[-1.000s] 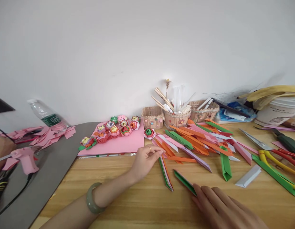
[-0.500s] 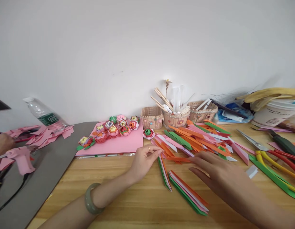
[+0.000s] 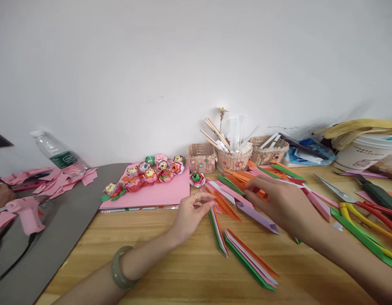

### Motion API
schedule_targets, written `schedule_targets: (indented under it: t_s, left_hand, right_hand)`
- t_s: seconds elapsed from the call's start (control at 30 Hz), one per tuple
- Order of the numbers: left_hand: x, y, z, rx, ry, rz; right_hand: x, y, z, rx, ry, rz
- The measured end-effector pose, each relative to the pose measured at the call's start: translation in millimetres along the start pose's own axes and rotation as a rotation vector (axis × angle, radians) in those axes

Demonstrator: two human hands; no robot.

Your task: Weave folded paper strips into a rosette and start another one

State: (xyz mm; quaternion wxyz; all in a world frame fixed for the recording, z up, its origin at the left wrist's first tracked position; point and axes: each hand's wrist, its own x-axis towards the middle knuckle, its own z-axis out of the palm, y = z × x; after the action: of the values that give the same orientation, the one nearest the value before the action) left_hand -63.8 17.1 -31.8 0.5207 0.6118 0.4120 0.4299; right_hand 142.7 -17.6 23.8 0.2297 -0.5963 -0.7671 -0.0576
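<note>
My left hand [image 3: 196,212] pinches the top end of a narrow stack of folded paper strips [image 3: 219,235] in green, white, pink and orange, whose lower end slants down to the tabletop. Right beside it lies a second layered stack of folded strips [image 3: 251,260]. My right hand [image 3: 278,203] reaches over the loose heap of coloured paper strips, fingers bent and slightly apart, with fingertips among orange strips [image 3: 237,174]. A purple folded strip [image 3: 258,217] lies just below that hand. The palm hides part of the heap.
Several folded paper flowers [image 3: 150,176] sit on pink paper [image 3: 170,195]. Behind stand small wooden baskets [image 3: 200,159]. Scissors [image 3: 348,203] and a lidded tub [image 3: 361,150] are at right. At left are a pink glue gun [image 3: 27,214], a bottle [image 3: 59,154] and another person's hand [image 3: 4,195].
My right hand has moved up and farther into the heap, shifting strips and exposing the purple one. My left hand keeps its pinch in nearly the same place.
</note>
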Motion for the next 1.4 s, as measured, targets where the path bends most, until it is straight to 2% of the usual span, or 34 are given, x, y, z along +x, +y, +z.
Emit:
schedule_targets:
  t_s: [0.07,0.23,0.4,0.53,0.67,0.8,1.1,1.4]
  left_hand:
    - [0,0,1.1,-0.044,-0.037,-0.029]
    - [-2,5,3.3,-0.163,-0.103,-0.078]
    - [1,5,1.8,-0.270,-0.081,-0.095]
    - [3,2,0.4,-0.355,-0.035,-0.123]
    - [4,1,-0.8,-0.439,0.018,-0.155]
    - [7,2,-1.8,-0.506,0.094,-0.157]
    - [9,1,-3.9,-0.555,0.181,-0.179]
    - [9,3,-3.5,-0.560,0.178,-0.189]
  right_hand:
    - [7,-4,-2,0.056,0.013,0.035]
    - [10,-24,14,0.096,0.002,-0.060]
    - [3,-34,33,0.156,-0.028,-0.229]
    - [4,-33,35,0.211,-0.071,-0.259]
    - [12,-24,29,0.177,-0.087,-0.166]
    - [17,-14,29,0.016,-0.107,-0.030]
    - [11,-19,41,-0.295,-0.200,0.034]
    - [12,-26,43,-0.313,-0.226,0.063]
